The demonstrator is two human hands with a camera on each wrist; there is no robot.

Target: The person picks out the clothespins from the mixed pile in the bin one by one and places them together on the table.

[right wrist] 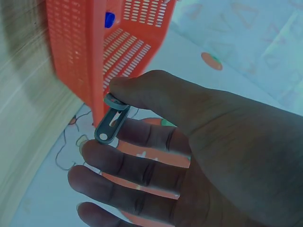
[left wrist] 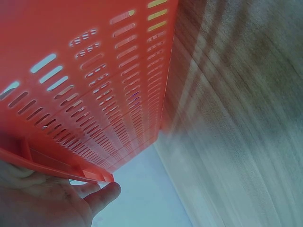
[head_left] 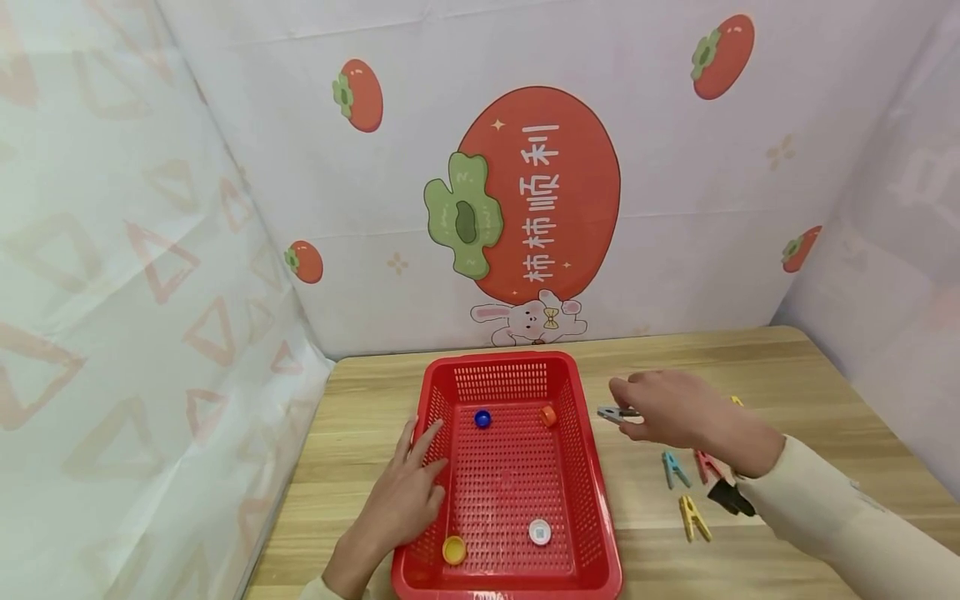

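My right hand (head_left: 667,407) is raised over the table just right of the red basket (head_left: 512,357). Between its thumb and index finger it pinches a grey clothespin (right wrist: 112,124); the other fingers are spread out. My left hand (head_left: 405,498) rests on the basket's left rim, its fingers loosely extended, some reaching over the inside wall. Inside the basket lie a blue cap (head_left: 482,418), an orange cap (head_left: 548,415), a yellow cap (head_left: 453,550) and a white cap (head_left: 539,532), all apart from each other.
Right of the basket, a blue clothespin (head_left: 675,469), a red clothespin (head_left: 707,465), a yellow clothespin (head_left: 694,518) and a black clothespin (head_left: 731,498) lie on the wooden table (head_left: 645,550). Another yellow piece (head_left: 737,401) is mostly hidden behind my right wrist. Printed curtains stand behind and at both sides.
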